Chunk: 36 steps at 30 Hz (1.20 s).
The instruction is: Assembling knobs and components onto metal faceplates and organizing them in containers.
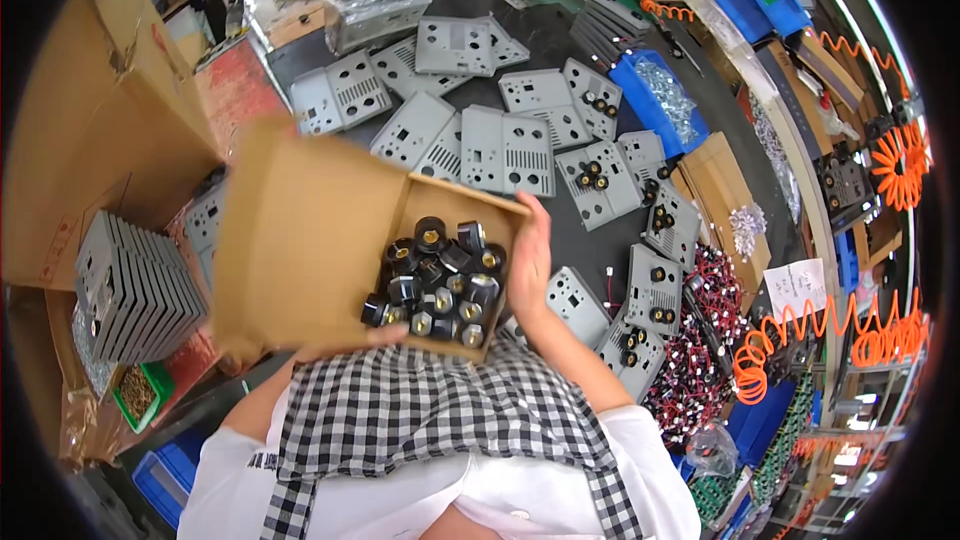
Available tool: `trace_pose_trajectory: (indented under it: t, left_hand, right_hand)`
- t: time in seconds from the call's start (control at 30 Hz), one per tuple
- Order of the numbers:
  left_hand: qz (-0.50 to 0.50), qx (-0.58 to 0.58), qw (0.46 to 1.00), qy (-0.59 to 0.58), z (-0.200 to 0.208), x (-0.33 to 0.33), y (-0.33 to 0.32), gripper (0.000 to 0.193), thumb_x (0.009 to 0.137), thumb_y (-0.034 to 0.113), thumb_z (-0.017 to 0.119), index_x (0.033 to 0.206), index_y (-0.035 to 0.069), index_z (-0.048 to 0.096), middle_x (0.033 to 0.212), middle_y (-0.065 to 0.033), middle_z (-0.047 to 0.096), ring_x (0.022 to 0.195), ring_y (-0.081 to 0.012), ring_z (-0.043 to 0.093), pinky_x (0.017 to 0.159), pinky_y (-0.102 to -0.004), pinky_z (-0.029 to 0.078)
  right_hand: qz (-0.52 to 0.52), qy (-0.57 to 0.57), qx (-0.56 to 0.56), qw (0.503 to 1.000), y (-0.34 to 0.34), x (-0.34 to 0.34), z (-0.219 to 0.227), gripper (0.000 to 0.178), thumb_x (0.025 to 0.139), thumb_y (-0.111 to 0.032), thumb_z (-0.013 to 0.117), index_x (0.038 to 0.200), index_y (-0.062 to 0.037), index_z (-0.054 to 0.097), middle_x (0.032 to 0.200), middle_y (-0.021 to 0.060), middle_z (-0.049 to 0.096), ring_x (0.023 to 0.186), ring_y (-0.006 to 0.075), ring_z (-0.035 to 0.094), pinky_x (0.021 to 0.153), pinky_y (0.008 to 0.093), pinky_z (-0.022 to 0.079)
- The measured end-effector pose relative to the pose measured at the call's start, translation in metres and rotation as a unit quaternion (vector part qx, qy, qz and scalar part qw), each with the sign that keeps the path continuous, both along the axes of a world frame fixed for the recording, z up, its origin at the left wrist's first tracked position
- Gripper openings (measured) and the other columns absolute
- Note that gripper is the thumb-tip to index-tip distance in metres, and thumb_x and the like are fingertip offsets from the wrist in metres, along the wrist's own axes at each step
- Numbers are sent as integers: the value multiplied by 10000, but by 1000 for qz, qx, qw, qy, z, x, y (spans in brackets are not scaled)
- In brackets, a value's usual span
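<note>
An open cardboard box (408,225) sits tilted close to my body, its flap (290,240) folded out to the left and blurred. Inside lie several black knobs (430,234) with brass-coloured centres, heaped toward the near right corner. My right hand (530,258) presses along the box's right wall, fingertips at the far corner of the rim. Gripping the near edge is my left hand (350,339), with fingertips beside the knobs; the rest of it is partly hidden below the flap. Beyond the box, grey panels (507,152) with holes and slots lie on the dark table.
A stack of grey panels (135,290) stands at left, near a green tray of screws (140,395). Rightward are a blue bin of clear bags (660,100), a pile of red-and-black wires (690,360) and coiled orange hoses (890,165). A large carton (90,140) rises at far left.
</note>
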State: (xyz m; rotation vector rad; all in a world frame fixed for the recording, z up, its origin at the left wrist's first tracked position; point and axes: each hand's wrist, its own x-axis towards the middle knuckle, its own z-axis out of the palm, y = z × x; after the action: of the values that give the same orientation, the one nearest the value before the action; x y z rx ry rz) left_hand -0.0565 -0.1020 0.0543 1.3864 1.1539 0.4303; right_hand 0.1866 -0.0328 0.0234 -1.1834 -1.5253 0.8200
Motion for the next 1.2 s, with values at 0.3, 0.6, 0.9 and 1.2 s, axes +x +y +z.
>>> trace_pose_trajectory:
  t: [0.3,0.6,0.9,1.2]
  left_hand:
    - [44,57,996,-47,-41,-4,-9,444,796,240,688,1147,6,551,1061,-127,626,974,-216,590,862,-340,478]
    - [54,31,997,-47,-46,-5,-21,446,779,226,699,1138,8,549,1057,-116,618,956,-209,589,837,-336,481]
    - [256,-122,952,-118,-37,-2,-43,497,764,146,681,1205,15,494,1137,-89,561,1033,-197,535,913,-343,427]
    - [365,-269,835,-311,-53,-4,-57,540,838,89,600,1320,38,363,1228,-141,508,1071,-254,553,898,-385,479]
  right_hand:
    - [54,-230,122,964,0,0,28,535,767,-198,658,1231,-1,477,1183,192,495,1108,360,471,932,399,401]
    - [210,-499,-21,841,7,-46,37,524,752,-342,689,1180,-95,515,1180,176,458,1005,364,534,831,429,467]
    - [259,-337,-58,903,28,-66,-3,363,740,-276,710,1029,-123,553,1033,127,498,950,321,559,763,409,479]
    - [137,-282,-54,948,12,-2,-24,312,740,-201,707,1012,-106,583,1000,124,520,895,311,567,770,380,480]
